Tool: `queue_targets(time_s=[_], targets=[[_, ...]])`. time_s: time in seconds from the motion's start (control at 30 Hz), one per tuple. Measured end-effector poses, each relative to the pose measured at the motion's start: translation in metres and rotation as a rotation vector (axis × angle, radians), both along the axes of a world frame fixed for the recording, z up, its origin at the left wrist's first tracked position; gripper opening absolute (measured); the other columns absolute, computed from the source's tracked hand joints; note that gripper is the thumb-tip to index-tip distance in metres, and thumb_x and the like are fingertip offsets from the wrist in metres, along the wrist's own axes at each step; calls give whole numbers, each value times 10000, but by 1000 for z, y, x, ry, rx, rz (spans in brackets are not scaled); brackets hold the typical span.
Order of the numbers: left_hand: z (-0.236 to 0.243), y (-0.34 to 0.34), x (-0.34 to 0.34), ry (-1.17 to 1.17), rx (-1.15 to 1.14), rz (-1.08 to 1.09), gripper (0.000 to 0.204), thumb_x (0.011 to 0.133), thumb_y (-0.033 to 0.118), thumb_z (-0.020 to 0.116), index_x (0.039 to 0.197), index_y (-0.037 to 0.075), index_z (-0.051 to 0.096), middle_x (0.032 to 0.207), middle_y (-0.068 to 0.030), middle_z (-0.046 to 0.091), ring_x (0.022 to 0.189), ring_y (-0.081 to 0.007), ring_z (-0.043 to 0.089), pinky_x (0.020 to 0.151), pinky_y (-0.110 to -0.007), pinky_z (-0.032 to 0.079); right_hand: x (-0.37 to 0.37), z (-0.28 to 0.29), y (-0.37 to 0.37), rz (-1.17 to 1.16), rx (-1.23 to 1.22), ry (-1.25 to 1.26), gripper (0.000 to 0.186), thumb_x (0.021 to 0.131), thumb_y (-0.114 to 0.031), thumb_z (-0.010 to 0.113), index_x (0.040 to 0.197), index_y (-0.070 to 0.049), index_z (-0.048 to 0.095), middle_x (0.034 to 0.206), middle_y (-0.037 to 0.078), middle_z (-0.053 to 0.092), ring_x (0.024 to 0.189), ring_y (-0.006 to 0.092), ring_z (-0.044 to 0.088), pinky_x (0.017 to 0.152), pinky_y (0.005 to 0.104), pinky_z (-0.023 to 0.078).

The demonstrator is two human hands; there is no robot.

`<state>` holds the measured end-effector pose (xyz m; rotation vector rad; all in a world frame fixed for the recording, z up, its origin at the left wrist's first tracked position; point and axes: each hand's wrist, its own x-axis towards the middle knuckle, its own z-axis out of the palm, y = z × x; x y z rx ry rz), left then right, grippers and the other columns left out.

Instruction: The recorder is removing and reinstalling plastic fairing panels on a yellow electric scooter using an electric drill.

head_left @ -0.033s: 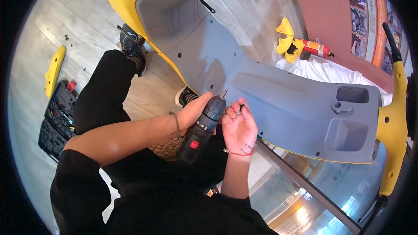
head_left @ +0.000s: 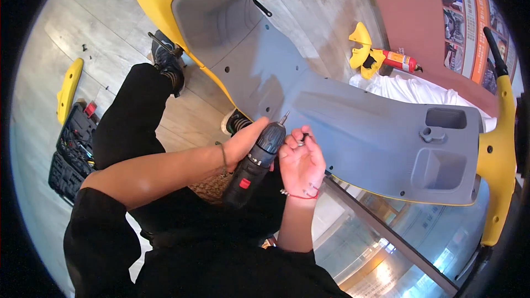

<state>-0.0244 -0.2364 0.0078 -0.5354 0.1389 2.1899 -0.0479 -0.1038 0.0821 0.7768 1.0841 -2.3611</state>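
Note:
My left hand (head_left: pixel 245 142) is wrapped around a black cordless drill (head_left: pixel 255 163), which tilts so that its slim bit (head_left: pixel 285 117) points up over the grey panel. Close beside the chuck, my right hand (head_left: pixel 301 161) is palm up with curled fingers. Between its fingertips is a small dark screw (head_left: pixel 304 137), partly hidden by the fingers. Beyond both hands spreads the grey plastic body panel (head_left: pixel 353 127) of a yellow scooter (head_left: pixel 152 0), with several dark fastener holes along it. The bit is apart from the screw in my right hand.
An open black toolbox (head_left: pixel 69 157) and a yellow trim piece (head_left: pixel 69 89) lie on the floor at left, near several loose screws (head_left: pixel 84 48). At far right are yellow parts (head_left: pixel 361 49), a red extinguisher (head_left: pixel 402 60) and white cloth (head_left: pixel 397 89). Yellow front bodywork (head_left: pixel 499 160) stands at right.

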Motion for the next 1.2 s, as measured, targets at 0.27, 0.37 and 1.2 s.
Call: queue_targets(time_s=[0.27,0.37,1.2], targets=[[-2,13,11,-106,72,95,429,907,416,331,842,77,585,750,-50,623,605,-151,588,567,-268,487,25,4,-24,-104,373,128,156,833,-150,536,939,-36,522,951,75,514,900,191,482,859,305,383],[-8,18,16,-31,101,111,398,905,389,364,881,68,598,758,-44,625,636,-136,590,610,-269,492,40,2,-31,-25,538,264,131,874,-123,481,953,-23,511,964,88,518,918,193,487,879,320,374],[10,24,13,122,-94,111,312,935,251,385,1086,46,566,985,-14,599,860,-94,566,798,-243,457,63,-7,-44,210,1019,644,359,957,-148,316,1246,64,345,1268,189,454,1195,242,399,1033,359,274]])
